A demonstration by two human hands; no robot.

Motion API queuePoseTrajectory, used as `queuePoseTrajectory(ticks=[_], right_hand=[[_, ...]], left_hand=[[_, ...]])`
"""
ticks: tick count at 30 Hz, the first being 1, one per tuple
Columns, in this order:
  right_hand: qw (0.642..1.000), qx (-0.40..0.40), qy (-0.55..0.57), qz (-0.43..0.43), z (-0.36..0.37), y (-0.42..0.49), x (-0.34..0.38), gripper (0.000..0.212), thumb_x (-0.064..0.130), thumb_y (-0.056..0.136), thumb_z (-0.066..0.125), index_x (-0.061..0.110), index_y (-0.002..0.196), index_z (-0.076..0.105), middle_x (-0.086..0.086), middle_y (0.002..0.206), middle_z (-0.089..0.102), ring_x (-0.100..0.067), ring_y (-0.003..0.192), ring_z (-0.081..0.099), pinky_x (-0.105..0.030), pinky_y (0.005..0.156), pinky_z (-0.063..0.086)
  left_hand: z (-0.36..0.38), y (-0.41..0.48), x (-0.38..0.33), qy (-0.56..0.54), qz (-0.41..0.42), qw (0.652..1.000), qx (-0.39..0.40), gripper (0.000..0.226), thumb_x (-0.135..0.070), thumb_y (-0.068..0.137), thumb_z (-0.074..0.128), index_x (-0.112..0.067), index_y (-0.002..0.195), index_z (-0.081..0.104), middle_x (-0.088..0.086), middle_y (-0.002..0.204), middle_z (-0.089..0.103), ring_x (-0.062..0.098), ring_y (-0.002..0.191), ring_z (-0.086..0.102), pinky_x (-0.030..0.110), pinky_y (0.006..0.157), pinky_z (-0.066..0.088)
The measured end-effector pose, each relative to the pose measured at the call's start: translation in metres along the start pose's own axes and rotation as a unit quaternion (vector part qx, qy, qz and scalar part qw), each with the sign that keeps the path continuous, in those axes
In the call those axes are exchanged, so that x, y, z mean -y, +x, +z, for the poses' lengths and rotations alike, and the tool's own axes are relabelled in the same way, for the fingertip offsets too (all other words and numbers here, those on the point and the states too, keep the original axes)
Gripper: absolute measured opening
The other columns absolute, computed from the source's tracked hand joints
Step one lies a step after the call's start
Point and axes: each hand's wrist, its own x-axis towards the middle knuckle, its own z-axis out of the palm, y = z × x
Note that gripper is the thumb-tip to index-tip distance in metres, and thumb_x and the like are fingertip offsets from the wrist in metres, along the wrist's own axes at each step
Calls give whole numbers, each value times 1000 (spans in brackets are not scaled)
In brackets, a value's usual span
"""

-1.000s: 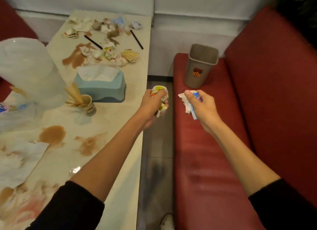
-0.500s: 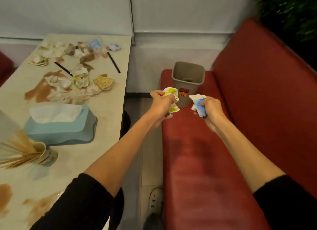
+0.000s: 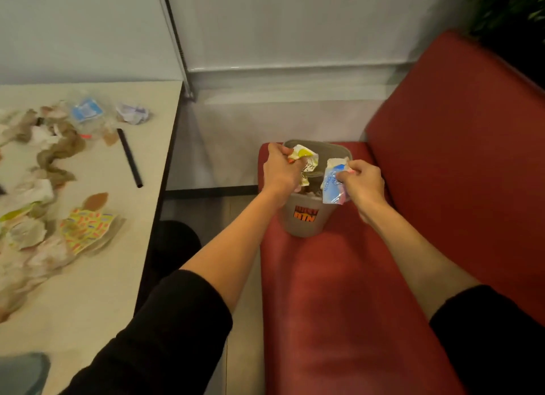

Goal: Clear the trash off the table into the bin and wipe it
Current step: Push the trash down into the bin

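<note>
Trash (image 3: 85, 229) litters tabletop (image 3: 118, 276); bin (image 3: 303, 220) stands apart on soft red seat (image 3: 339, 306), where a knock could tip it. Left grip (image 3: 280, 173) clenches yellow wrapper (image 3: 306, 158), right grip (image 3: 364, 182) pinches blue-white packet (image 3: 333, 185) over the bin mouth; packet overhangs the rim, may fall outside. Bin reads "BIN"; packet, seemingly "ALCOHOL".

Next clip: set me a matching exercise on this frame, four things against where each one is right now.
Things:
1. bin
2. black stick
3. blue-and-white wrapper
4. yellow-printed paper

Places:
A. gripped in the left hand, over the bin
B. standing on the red bench seat
C. lying on the table
D. pinched in the right hand, over the bin

Pairs: 1-B, 2-C, 3-D, 4-A
</note>
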Motion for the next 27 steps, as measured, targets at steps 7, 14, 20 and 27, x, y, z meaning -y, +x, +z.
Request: queuePoseTrajectory(ticks=[7,14,20,27], right_hand=[[987,-31,-134,-86,27,68,-18,23,9,91,55,12,110,66,-3,98,65,-19,91,60,-14,64,35],[960,61,-264,-67,57,92,-47,21,11,93,57,6,112,61,-20,111,63,-30,95,61,-29,75,46],[929,139,-340,-37,66,87,-59,35,17,95,53,2,127,51,-23,121,60,-38,111,57,-33,80,45],[935,134,-322,-66,45,73,-45,35,8,89,56,6,124,57,-20,121,62,-34,115,56,-29,87,43]], left_hand=[[48,72,26,124,82,989,-8,23,11,86,49,-11,93,44,7,96,53,23,85,53,33,71,45],[74,81,65,320,85,939,90,26,5,91,51,-3,116,50,17,120,50,34,99,58,40,84,49],[78,76,79,376,81,905,183,30,-7,93,55,-3,122,54,18,124,50,39,108,57,44,91,48],[62,63,64,321,129,923,172,29,-2,90,54,-2,119,57,18,116,57,33,103,58,45,90,51]])
